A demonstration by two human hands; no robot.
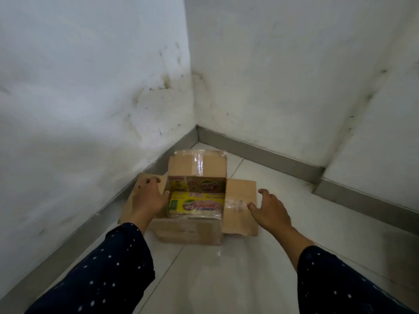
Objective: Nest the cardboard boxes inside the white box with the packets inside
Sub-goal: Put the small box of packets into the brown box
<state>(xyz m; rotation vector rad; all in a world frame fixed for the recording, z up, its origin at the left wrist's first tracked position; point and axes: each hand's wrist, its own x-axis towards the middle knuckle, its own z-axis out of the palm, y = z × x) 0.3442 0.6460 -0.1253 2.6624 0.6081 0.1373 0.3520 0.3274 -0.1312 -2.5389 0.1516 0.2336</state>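
A brown cardboard box stands open on the floor near the corner of two walls, its flaps spread outward. Inside it lie colourful printed packets or flattened cartons, yellow, red and green. My left hand grips the box's left flap, with the thumb at the inner edge. My right hand hovers with fingers spread over the outer edge of the right flap, its fingertips at or just touching the cardboard. No white box is in view.
White scuffed walls meet in a corner just behind the box, with a grey skirting strip along their base. The floor is glossy pale tile. A second wall step juts out at the right.
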